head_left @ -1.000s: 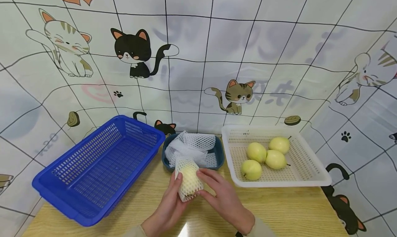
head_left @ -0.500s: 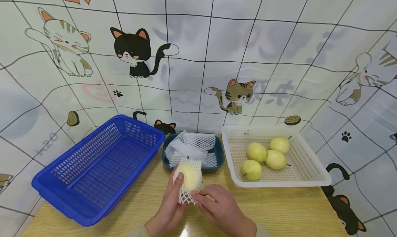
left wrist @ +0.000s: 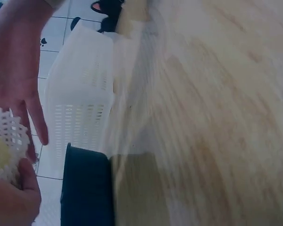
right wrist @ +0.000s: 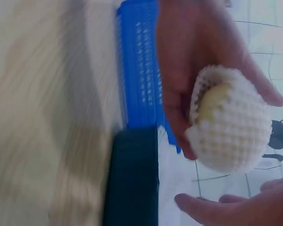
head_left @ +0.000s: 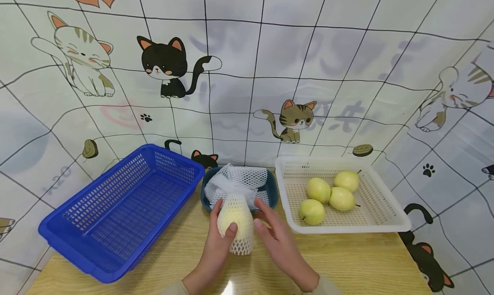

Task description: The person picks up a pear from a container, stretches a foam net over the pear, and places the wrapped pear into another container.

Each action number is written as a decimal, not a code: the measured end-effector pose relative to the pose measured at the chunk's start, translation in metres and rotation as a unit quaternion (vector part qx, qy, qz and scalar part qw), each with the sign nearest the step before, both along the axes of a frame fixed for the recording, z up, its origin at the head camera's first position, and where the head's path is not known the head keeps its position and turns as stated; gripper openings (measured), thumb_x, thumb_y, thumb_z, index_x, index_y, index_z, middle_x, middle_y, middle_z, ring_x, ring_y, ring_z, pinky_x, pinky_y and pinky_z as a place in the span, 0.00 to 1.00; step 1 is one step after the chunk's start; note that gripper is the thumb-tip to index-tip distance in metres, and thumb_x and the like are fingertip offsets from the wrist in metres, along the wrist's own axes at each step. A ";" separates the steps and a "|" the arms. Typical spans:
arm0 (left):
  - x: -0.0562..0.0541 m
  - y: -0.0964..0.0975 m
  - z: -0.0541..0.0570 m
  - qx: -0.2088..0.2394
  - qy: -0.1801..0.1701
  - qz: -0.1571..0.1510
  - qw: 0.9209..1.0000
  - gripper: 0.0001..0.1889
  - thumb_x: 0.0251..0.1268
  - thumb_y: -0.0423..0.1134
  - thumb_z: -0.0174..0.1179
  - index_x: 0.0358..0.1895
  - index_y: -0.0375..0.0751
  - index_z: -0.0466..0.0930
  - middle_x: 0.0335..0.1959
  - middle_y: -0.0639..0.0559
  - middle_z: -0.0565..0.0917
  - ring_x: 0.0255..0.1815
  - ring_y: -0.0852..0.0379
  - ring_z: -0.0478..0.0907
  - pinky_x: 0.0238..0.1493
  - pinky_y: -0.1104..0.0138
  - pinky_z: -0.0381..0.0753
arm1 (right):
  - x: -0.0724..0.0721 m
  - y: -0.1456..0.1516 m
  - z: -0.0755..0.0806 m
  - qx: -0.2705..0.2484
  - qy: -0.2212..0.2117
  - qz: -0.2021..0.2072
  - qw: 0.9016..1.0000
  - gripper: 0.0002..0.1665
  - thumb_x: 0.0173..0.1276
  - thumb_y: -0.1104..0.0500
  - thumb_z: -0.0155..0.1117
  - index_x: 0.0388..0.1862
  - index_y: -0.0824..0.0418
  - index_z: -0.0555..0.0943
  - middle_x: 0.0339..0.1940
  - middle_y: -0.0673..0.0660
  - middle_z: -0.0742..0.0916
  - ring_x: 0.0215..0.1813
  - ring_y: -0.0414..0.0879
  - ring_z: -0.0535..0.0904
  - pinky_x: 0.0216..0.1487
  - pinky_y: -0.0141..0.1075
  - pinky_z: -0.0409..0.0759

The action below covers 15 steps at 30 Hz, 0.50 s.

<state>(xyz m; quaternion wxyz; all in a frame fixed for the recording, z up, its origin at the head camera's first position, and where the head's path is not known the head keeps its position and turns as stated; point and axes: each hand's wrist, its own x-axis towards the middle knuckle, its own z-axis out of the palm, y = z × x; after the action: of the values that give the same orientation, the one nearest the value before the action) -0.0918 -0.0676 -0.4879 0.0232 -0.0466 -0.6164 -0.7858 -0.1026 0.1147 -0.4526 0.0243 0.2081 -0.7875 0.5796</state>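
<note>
Over the wood table, my left hand (head_left: 215, 248) grips a pale yellow pear wrapped in a white foam net sleeve (head_left: 238, 222), thumb across its front. In the right wrist view the sleeve (right wrist: 236, 125) is open at one end and bare pear skin shows there. My right hand (head_left: 283, 248) is held just right of the sleeve, fingers extended and apart from it. Behind the hands, a dark teal basket (head_left: 273, 192) contains several more white foam net sleeves (head_left: 248, 175).
On the left stands a blue plastic basket (head_left: 127, 218) with perforated walls. At the right, a white perforated basket (head_left: 380, 205) has several yellow-green pears (head_left: 318, 190) in it. A cat-patterned sheet (head_left: 239, 72) hangs behind the wood table (head_left: 347, 260).
My right hand has let go of the sleeve's lower edge and moved off to the right. The sleeve now hangs lower around the pear, turned more upright in my left hand.
</note>
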 end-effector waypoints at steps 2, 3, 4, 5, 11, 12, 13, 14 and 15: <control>-0.001 0.000 -0.003 -0.029 0.025 0.008 0.999 0.46 0.76 0.50 0.62 0.85 0.53 0.40 0.79 0.35 0.55 0.73 0.39 0.63 0.63 0.66 0.75 | 0.000 -0.003 0.003 -0.030 -0.061 0.020 0.997 0.33 0.86 0.55 0.48 0.85 0.48 0.56 0.82 0.58 0.65 0.77 0.61 0.67 0.70 0.54 0.73; -0.002 -0.001 -0.004 -0.048 0.036 0.014 0.998 0.47 0.74 0.52 0.64 0.85 0.54 0.40 0.79 0.36 0.56 0.72 0.38 0.65 0.62 0.63 0.75 | 0.000 -0.004 0.004 -0.047 -0.089 0.032 0.994 0.33 0.87 0.54 0.46 0.86 0.47 0.53 0.83 0.60 0.63 0.79 0.63 0.63 0.71 0.57 0.70; -0.002 -0.001 -0.004 -0.062 0.046 0.016 0.997 0.49 0.73 0.55 0.65 0.85 0.55 0.40 0.78 0.36 0.58 0.71 0.38 0.66 0.63 0.60 0.76 | -0.001 -0.005 0.005 -0.065 -0.115 0.044 0.990 0.34 0.87 0.53 0.44 0.87 0.47 0.51 0.84 0.62 0.61 0.80 0.63 0.60 0.72 0.60 0.67; -0.003 -0.001 -0.005 -0.077 0.057 0.018 0.995 0.50 0.71 0.57 0.65 0.85 0.56 0.40 0.79 0.36 0.58 0.71 0.38 0.66 0.64 0.56 0.75 | -0.001 -0.006 0.006 -0.085 -0.141 0.056 0.985 0.34 0.88 0.52 0.43 0.87 0.47 0.49 0.84 0.63 0.59 0.81 0.64 0.57 0.73 0.61 0.65; -0.004 -0.001 -0.004 -0.213 0.100 0.042 0.971 0.51 0.66 0.71 0.58 0.85 0.55 0.44 0.78 0.35 0.60 0.75 0.37 0.62 0.69 0.38 0.65 | 0.000 -0.010 0.005 -0.143 -0.248 0.104 0.952 0.38 0.87 0.41 0.39 0.88 0.45 0.41 0.87 0.60 0.49 0.79 0.62 0.60 0.72 0.56 0.69; -0.004 0.000 -0.003 -0.234 0.105 0.038 0.966 0.50 0.69 0.70 0.55 0.85 0.52 0.44 0.78 0.34 0.59 0.76 0.36 0.61 0.69 0.36 0.64 | -0.001 -0.011 0.005 -0.152 -0.262 0.109 0.947 0.39 0.87 0.40 0.38 0.88 0.45 0.40 0.87 0.60 0.48 0.78 0.61 0.60 0.71 0.54 0.70; -0.003 0.000 -0.002 -0.257 0.108 0.034 0.960 0.49 0.72 0.69 0.53 0.86 0.50 0.43 0.79 0.33 0.57 0.77 0.35 0.59 0.70 0.36 0.63 | -0.001 -0.012 0.004 -0.164 -0.275 0.112 0.941 0.40 0.87 0.40 0.39 0.88 0.46 0.39 0.87 0.60 0.48 0.78 0.61 0.61 0.71 0.52 0.71; -0.003 0.000 -0.001 -0.280 0.111 0.029 0.953 0.46 0.76 0.67 0.49 0.86 0.48 0.42 0.79 0.32 0.56 0.78 0.34 0.57 0.70 0.35 0.62 | -0.002 -0.013 0.002 -0.172 -0.286 0.111 0.936 0.40 0.86 0.40 0.39 0.88 0.45 0.39 0.87 0.61 0.48 0.77 0.61 0.62 0.69 0.50 0.72; -0.002 0.001 0.002 -0.297 0.111 0.020 0.948 0.43 0.80 0.63 0.46 0.86 0.45 0.41 0.80 0.32 0.53 0.79 0.34 0.54 0.71 0.35 0.61 | -0.002 -0.013 0.001 -0.180 -0.297 0.107 0.932 0.41 0.86 0.40 0.41 0.88 0.46 0.39 0.86 0.62 0.49 0.77 0.60 0.63 0.68 0.49 0.73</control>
<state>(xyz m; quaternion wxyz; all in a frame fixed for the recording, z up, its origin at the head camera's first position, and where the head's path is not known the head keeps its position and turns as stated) -0.0937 -0.0668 -0.4861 0.0921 -0.1261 -0.8159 -0.5567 -0.1046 0.1013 -0.4512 -0.2359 0.1017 -0.6146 0.7459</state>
